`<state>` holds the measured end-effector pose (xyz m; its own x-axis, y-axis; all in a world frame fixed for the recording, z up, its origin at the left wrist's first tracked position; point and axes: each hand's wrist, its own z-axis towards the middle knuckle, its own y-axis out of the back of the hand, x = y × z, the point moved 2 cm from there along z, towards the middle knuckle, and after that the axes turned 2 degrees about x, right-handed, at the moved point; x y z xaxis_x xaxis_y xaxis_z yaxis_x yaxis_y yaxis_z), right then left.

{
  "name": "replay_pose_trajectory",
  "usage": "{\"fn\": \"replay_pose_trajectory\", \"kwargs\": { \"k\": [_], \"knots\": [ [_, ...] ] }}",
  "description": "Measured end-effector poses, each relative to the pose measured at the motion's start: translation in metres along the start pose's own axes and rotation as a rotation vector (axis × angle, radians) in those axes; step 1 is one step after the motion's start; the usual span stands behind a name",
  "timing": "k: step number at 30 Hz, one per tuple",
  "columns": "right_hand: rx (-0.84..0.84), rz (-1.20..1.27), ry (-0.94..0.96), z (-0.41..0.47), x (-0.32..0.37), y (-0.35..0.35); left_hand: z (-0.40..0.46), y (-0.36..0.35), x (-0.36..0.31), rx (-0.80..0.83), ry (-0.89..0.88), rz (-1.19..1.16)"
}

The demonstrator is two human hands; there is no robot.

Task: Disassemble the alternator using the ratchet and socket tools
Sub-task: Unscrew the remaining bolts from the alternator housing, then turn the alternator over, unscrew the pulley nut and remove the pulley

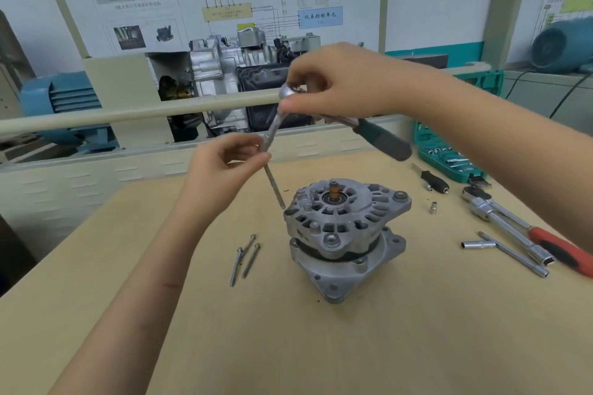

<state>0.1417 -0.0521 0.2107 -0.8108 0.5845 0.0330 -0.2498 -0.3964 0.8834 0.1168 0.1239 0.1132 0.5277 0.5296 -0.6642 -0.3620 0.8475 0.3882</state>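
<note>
Head view: the alternator (pixel 345 239) is standing shaft-up on the worktop (pixel 321 346), below and between the two hands. A ratchet (pixel 324 112) with a dark green grip is being held above it in the right hand (pixel 340 83), whose fingers are closed around the ratchet head. A long through-bolt (pixel 272 170) is hanging from the socket end, its tip just beside the rear housing; it is being pinched near its top between the thumb and fingertips of the left hand (pixel 224 163), the remaining fingers being loosely curled. Three matching bolts (pixel 245 258) are lying together on the worktop to the left of the alternator, so the fourth is judged to be coming out now. The two housing halves are still seated together, and their separation is judged to be remaining. A red-handled ratchet (pixel 526 229), a T-bar (pixel 507 252), a loose socket (pixel 433 208) and an open socket case (pixel 449 154) are lying to the right.
</note>
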Motion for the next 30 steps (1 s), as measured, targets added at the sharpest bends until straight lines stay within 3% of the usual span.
{"fn": "replay_pose_trajectory", "kwargs": {
  "k": [4,10,14,20,24,28,30],
  "knots": [
    [-0.108,0.291,-0.160,-0.023,-0.009,-0.014,-0.008,0.011,0.024,-0.022,0.165,-0.074],
    [-0.296,0.674,-0.311,-0.076,-0.038,-0.039,-0.045,-0.012,0.097,0.173,0.435,0.283],
    [-0.465,0.781,-0.500,-0.116,-0.076,-0.043,-0.063,-0.032,0.123,0.261,0.496,0.423],
    [-0.541,0.784,-0.764,-0.161,-0.131,-0.068,-0.066,-0.047,0.121,0.165,0.470,0.391],
    [-0.367,0.454,-0.804,-0.170,-0.146,-0.108,-0.060,-0.056,0.108,0.110,0.465,0.216],
    [0.131,-0.137,-0.642,-0.176,-0.143,-0.163,-0.051,-0.066,0.093,0.071,0.543,-0.128],
    [0.279,-0.214,-0.633,-0.179,-0.142,-0.181,-0.051,-0.073,0.088,0.088,0.601,-0.262]
  ]
}}
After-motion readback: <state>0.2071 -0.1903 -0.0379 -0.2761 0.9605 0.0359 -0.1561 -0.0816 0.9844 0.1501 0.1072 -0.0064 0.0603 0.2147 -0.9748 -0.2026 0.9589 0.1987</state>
